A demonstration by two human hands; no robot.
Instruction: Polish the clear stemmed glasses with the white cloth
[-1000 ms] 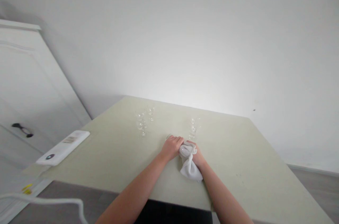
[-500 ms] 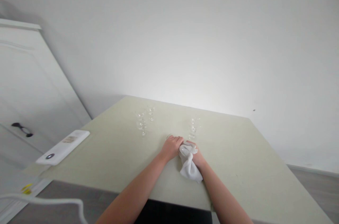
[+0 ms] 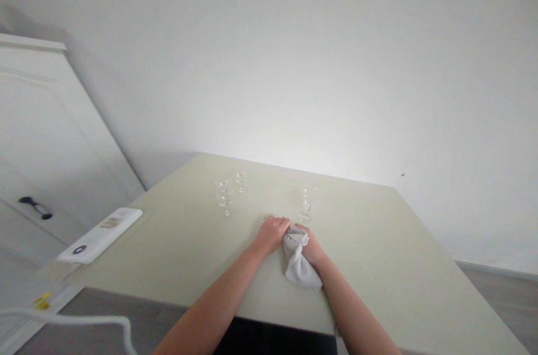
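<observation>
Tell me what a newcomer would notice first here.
The two hands meeting mid-table: the left hand closed around a glass, mostly hidden, the right hand pressing a white cloth against it. Beyond them stand a left cluster and a right cluster of clear glasses; a white device lies at the table's left edge.

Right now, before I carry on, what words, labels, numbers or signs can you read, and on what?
No text can be read here.
The label on the white flat device, left on the table: too blurred to read.
The yellow tags at lower left: too small to read.
The cloth in the right hand, the glass in the left hand: no markings visible.
</observation>
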